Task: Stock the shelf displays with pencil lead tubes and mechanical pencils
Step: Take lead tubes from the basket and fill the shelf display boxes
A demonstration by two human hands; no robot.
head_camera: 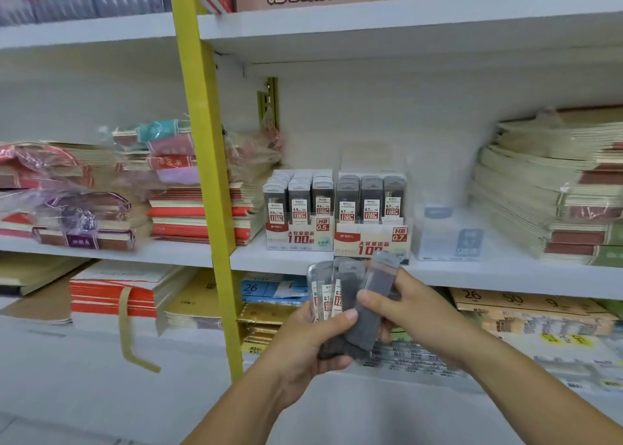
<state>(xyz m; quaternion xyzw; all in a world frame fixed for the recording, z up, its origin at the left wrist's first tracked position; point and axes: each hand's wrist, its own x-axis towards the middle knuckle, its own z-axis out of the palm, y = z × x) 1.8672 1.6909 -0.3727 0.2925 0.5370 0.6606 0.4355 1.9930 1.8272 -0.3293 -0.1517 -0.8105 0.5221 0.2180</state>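
Observation:
My left hand [312, 340] grips a fanned bunch of grey pencil lead tubes [332, 293] with white and red labels, just below the middle shelf edge. My right hand [409, 304] pinches one single grey tube [374, 304] at the right side of that bunch, tilted to the right. On the shelf behind stand two clear display boxes full of upright tubes: the HB 0.5 display [298, 224] on the left and the HB 0.7 display [371, 230] on the right. No mechanical pencils are visible.
A pale blue-white box [448, 234] sits right of the displays. Stacks of notebooks [553, 195] fill the right of the white shelf [472, 274], more wrapped exercise books [188, 208] the left. A yellow upright post [209, 161] divides the shelving. Paper packs lie on the lower shelf.

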